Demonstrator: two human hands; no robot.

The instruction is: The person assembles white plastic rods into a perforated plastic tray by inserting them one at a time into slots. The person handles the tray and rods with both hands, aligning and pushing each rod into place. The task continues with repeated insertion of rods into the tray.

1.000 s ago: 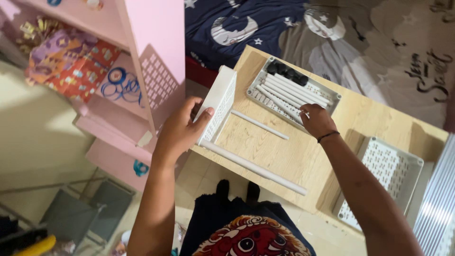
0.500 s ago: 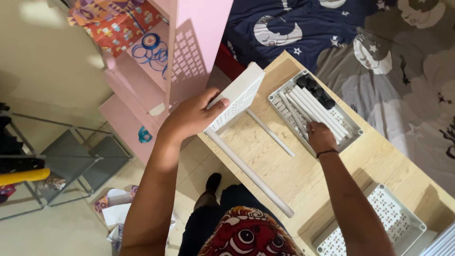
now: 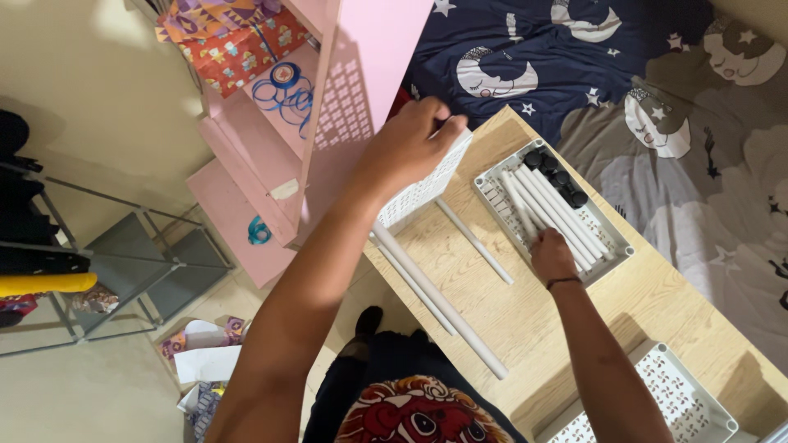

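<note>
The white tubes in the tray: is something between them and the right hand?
Nothing visible is. The right hand already lies on the white tubes inside the white tray, with no object between. The black caps sit at the tray's far end, beyond the hand.

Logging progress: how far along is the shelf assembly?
Early. Done: white tubes stand fitted in the upended white tray. In hand: left hand has a grip on that tray; right hand reaches into the parts tray. Left: loose tubes, black caps, spare tray.

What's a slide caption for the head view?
Left hand grips a white perforated tray with attached tubes on a wooden table; right hand reaches into a tray of white tubes.
</note>
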